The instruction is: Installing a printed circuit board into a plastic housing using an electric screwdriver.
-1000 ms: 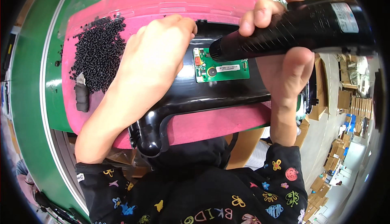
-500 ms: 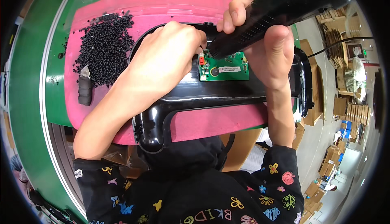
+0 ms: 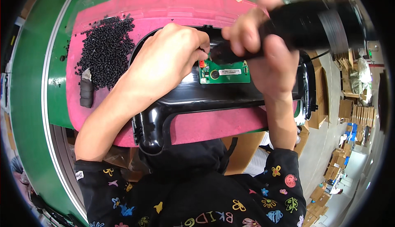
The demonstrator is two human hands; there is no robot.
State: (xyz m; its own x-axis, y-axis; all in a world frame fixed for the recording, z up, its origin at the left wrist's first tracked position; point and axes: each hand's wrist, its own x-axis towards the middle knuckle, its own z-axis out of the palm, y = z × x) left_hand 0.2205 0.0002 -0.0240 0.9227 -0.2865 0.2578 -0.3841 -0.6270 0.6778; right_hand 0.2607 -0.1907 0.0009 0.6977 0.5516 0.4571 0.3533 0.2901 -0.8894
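My right hand (image 3: 275, 58) is wrapped round a black electric screwdriver (image 3: 312, 25), smeared by motion, its tip pointing left and down at a green circuit board (image 3: 226, 77). The board lies in a glossy black plastic housing (image 3: 205, 95) and carries a red connector, a round black part and a white label. My left hand (image 3: 175, 58) is closed in a pinch at the board's upper left corner, beside the screwdriver tip. Whatever its fingertips hold is hidden or too small to make out. The far part of the board is covered by the tool.
A heap of small black screw-like pieces (image 3: 105, 50) lies on the pink mat (image 3: 185, 5) at left, with a dark wrapped roll (image 3: 86, 93) near it. A clear plastic tray (image 3: 173, 15) spans the mat's far side. Cardboard boxes (image 3: 323, 99) stand to the right.
The screwdriver's body has swung lower and flatter, with my right hand turning along with it. The housing and board have shifted slightly left. My left hand keeps its pinch near the corner.
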